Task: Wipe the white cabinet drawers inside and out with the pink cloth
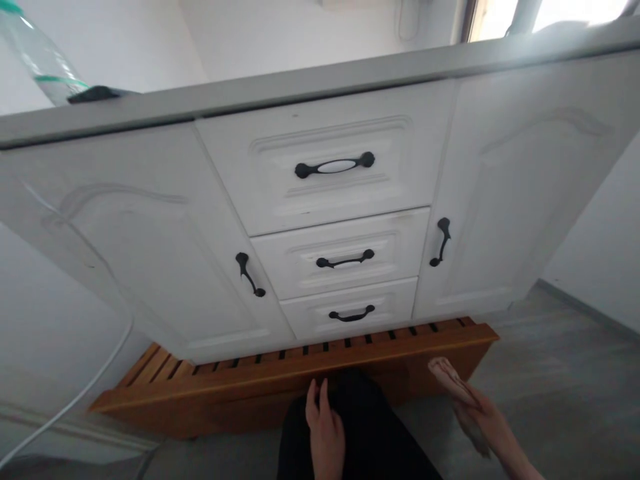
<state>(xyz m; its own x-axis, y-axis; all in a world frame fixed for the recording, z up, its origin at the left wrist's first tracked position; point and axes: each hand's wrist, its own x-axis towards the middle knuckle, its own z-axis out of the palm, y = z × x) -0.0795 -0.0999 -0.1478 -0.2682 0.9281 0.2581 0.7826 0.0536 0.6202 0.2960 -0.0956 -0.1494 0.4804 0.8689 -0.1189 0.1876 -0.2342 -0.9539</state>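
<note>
My left hand (326,427) is low in the middle of the view, over my dark trousers (370,420). Its fingers point forward, stretched out, and nothing shows in them. Off to the right, my right hand (483,410) grips what looks like a folded, brownish-pink cloth (447,375). Part of the cloth droops below the hand, and motion blurs its edges. In front of both hands stands a white cabinet (350,213), its drawers and doors closed. An orange-brown slatted wooden bench (280,390) runs along the cabinet's foot, just ahead of my left hand.
A clear bottle with a green cap (43,57) stands on the grey countertop (310,80), beside a dark flat object (97,93). Black handles stick out from the drawers and doors. A white cable (107,363) hangs at the left. Grey floor (565,387) extends on the right.
</note>
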